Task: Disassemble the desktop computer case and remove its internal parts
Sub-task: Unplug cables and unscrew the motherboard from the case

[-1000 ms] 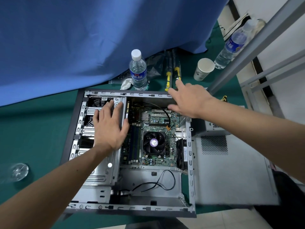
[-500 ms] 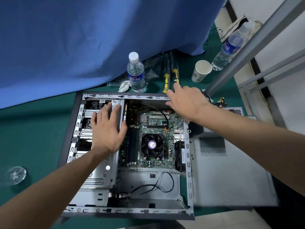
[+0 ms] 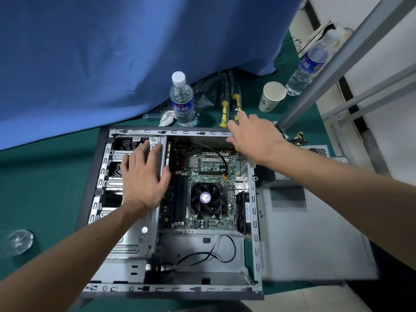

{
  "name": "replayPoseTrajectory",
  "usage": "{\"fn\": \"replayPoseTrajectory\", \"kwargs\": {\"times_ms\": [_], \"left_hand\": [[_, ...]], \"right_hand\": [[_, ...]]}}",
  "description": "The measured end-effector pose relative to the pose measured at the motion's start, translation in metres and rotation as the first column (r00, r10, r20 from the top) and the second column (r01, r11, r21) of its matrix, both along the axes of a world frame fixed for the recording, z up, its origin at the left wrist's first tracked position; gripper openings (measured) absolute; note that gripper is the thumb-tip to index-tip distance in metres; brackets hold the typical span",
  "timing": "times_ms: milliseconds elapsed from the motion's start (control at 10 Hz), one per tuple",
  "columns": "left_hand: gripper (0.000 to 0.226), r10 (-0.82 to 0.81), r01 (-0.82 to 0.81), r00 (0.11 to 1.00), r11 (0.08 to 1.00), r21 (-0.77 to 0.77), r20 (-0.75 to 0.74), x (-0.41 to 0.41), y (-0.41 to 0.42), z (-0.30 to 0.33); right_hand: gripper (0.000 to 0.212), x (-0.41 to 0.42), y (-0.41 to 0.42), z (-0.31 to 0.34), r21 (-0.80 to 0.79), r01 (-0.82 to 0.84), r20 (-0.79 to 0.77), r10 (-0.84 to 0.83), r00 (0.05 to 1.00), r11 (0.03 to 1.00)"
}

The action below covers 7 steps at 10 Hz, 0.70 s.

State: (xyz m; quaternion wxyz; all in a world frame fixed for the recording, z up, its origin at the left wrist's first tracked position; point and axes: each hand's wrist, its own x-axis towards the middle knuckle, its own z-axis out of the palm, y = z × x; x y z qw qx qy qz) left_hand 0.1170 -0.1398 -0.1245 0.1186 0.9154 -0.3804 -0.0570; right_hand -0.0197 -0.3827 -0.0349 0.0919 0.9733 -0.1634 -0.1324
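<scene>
Compared with one second ago, the right hand [image 3: 254, 136] has moved a little further past the far rim of the computer case [image 3: 180, 132], toward the two yellow-handled screwdrivers [image 3: 229, 106] that lie just behind it on the green worktop [image 3: 45, 176]. Its fingers are straight and slightly spread and hold nothing yet; the fingertips are beside the nearer handle, but I cannot tell if they touch it. The left hand [image 3: 144, 176] has stayed flat on the metal drive cage [image 3: 137, 242], fingers relaxed and open, as if to steady the case.

I judge that the person is reaching for a tool, so the next screws are not yet loosened. The case lies open on its side in the middle of the worktop, with the motherboard [image 3: 209, 176] inside.

Count: one case, one removed side panel [image 3: 310, 233] to its right, one cooler fan [image 3: 205, 197], two screwdrivers, two water bottles [image 3: 182, 102], one paper cup [image 3: 271, 95], one crumpled tissue [image 3: 167, 118]
</scene>
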Motion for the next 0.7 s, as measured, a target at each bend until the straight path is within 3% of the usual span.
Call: {"fn": "replayPoseTrajectory", "kwargs": {"times_ms": [100,200,400,500,600,700], "left_hand": [[0.061,-0.004,0.004,1.0,1.0,-0.001,-0.002,0.0006,0.0001,-0.0006],[0.061,-0.005,0.005,1.0,1.0,-0.003,0.002,0.0005,0.0006,-0.001],[0.061,-0.003,0.003,1.0,1.0,0.001,0.0,0.0008,-0.0003,-0.0017],[0.062,-0.002,0.002,1.0,1.0,0.001,0.0,0.0009,-0.0002,-0.0012],[0.062,-0.002,0.002,1.0,1.0,-0.002,0.005,0.0004,0.0001,-0.001],[0.062,-0.003,0.003,1.0,1.0,-0.001,0.006,0.0003,0.0004,-0.0012]], "right_hand": [[0.039,-0.0013,-0.0058,0.001,0.165,-0.076,-0.035,0.083,0.996,0.983],[0.044,-0.0013,-0.0073,0.0033,0.173,-0.09,-0.057,0.101,0.993,0.981],[0.044,0.0031,-0.0086,0.0057,0.053,0.056,-0.03,-0.055,0.998,0.997],[0.029,0.0043,-0.0135,0.0067,0.254,-0.029,-0.043,0.041,0.998,0.967],[0.039,0.0045,-0.0151,0.0087,0.316,-0.069,-0.1,0.106,0.989,0.946],[0.041,0.0042,-0.0131,0.0086,0.243,-0.057,-0.123,0.09,0.988,0.968]]}}
